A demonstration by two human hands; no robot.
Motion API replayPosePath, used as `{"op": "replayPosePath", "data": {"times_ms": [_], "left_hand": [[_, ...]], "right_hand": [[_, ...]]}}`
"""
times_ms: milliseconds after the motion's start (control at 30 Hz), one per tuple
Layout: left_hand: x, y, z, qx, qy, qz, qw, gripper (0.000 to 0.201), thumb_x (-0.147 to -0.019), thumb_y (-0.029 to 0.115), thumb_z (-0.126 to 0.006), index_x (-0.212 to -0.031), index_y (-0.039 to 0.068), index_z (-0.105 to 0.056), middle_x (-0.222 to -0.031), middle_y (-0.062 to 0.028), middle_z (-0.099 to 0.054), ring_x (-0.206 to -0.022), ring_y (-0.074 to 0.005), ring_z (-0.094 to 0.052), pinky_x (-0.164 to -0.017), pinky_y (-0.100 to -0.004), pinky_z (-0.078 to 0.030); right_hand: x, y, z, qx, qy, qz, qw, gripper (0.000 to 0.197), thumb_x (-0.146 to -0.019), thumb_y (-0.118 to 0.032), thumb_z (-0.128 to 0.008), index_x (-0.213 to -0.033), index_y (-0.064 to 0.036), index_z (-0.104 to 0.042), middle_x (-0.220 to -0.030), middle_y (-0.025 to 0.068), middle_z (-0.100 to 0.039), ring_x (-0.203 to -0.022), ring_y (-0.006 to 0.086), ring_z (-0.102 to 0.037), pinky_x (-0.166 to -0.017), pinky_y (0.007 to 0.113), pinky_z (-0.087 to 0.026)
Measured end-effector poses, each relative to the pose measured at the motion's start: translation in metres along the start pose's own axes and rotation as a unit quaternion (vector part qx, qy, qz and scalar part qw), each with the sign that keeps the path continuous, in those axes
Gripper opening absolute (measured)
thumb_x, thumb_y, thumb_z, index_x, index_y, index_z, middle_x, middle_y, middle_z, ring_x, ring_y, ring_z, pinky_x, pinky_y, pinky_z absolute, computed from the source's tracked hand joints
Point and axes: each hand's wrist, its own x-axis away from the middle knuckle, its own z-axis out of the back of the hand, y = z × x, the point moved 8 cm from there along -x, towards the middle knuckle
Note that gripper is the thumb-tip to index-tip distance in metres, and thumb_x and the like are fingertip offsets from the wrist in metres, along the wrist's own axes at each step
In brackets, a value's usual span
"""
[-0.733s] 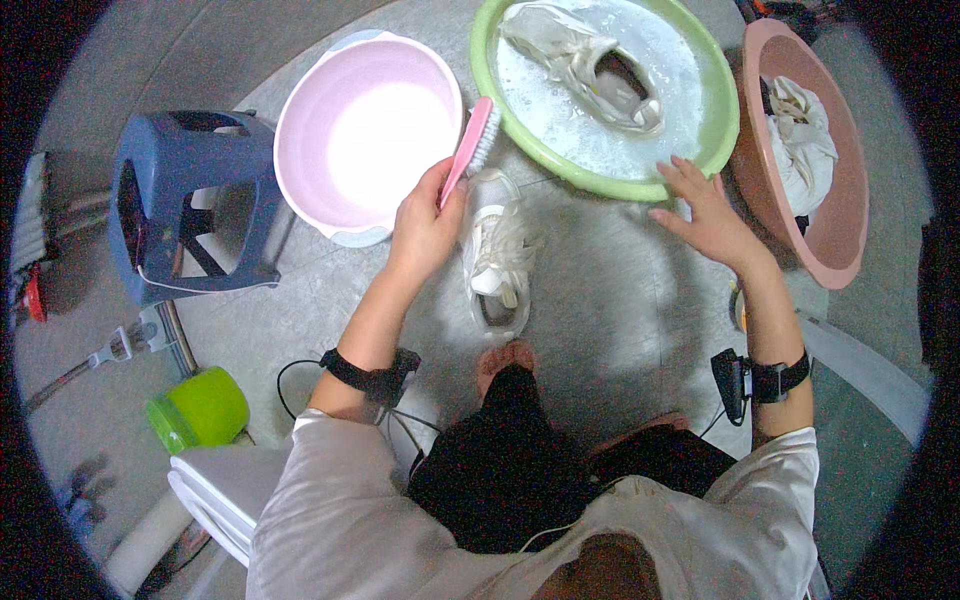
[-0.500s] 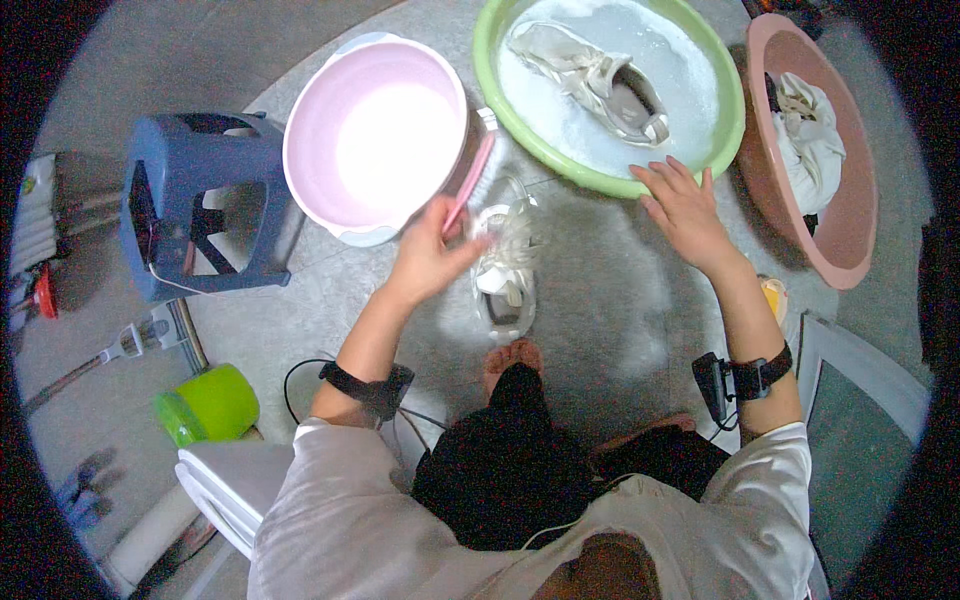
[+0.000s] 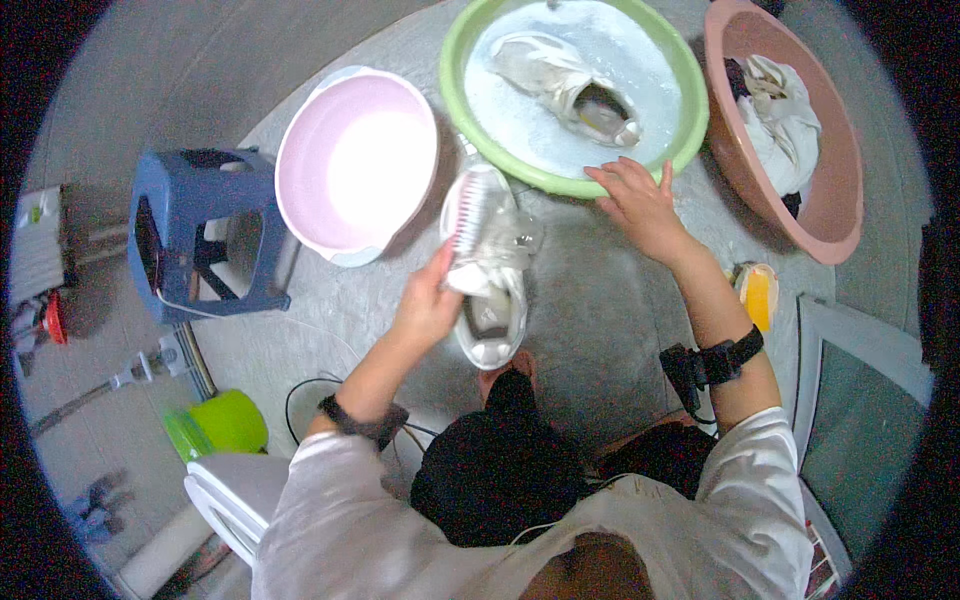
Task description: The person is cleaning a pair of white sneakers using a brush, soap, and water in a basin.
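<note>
My left hand [image 3: 428,300] grips a pink scrubbing brush [image 3: 472,208] by its handle, bristles facing up, over a white sneaker [image 3: 495,290] that lies on the wet grey floor in front of my knees. My right hand [image 3: 638,196] is free, fingers spread, at the near rim of the green basin [image 3: 455,95]. A second white sneaker [image 3: 568,88] lies in the foamy water inside that basin. Each wrist carries a black strapped device.
A pink basin [image 3: 355,160] of water stands to the left of the green one, a brown basin [image 3: 835,215] with white cloth to the right. A blue plastic stool [image 3: 200,235], a green scoop [image 3: 225,425], a yellow container [image 3: 757,292] and a white stool [image 3: 235,495] surround me.
My left hand turned the brush over and drew it back from the basin's edge onto the floor sneaker. My right hand stayed open near the green basin's rim.
</note>
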Motion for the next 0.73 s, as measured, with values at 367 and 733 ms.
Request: {"op": "replayPosePath", "data": {"times_ms": [367, 733], "left_hand": [[-0.136, 0.097, 0.022, 0.097, 0.102, -0.093, 0.986, 0.03, -0.081, 0.012, -0.041, -0.108, 0.0, -0.05, -0.09, -0.0091, -0.058, -0.077, -0.0131, -0.054, -0.066, -0.0256, -0.044], [-0.244, 0.043, -0.059, -0.233, -0.057, 0.055, 0.969, 0.05, -0.08, 0.026, -0.048, -0.118, -0.002, -0.033, -0.102, -0.0277, -0.053, -0.095, -0.0388, -0.052, -0.085, -0.0393, -0.04]], "right_hand": [[0.031, 0.015, 0.023, -0.038, -0.032, 0.125, 0.991, 0.061, -0.075, -0.027, -0.058, -0.129, -0.0151, -0.031, -0.135, 0.0109, -0.023, -0.126, 0.0292, -0.019, -0.1, 0.051, -0.014], [0.198, 0.186, 0.024, 0.136, -0.296, -0.242, 0.914, 0.084, -0.067, -0.039, -0.064, -0.133, -0.0183, -0.018, -0.14, 0.0117, -0.007, -0.127, 0.0351, -0.013, -0.092, 0.065, -0.016]]}}
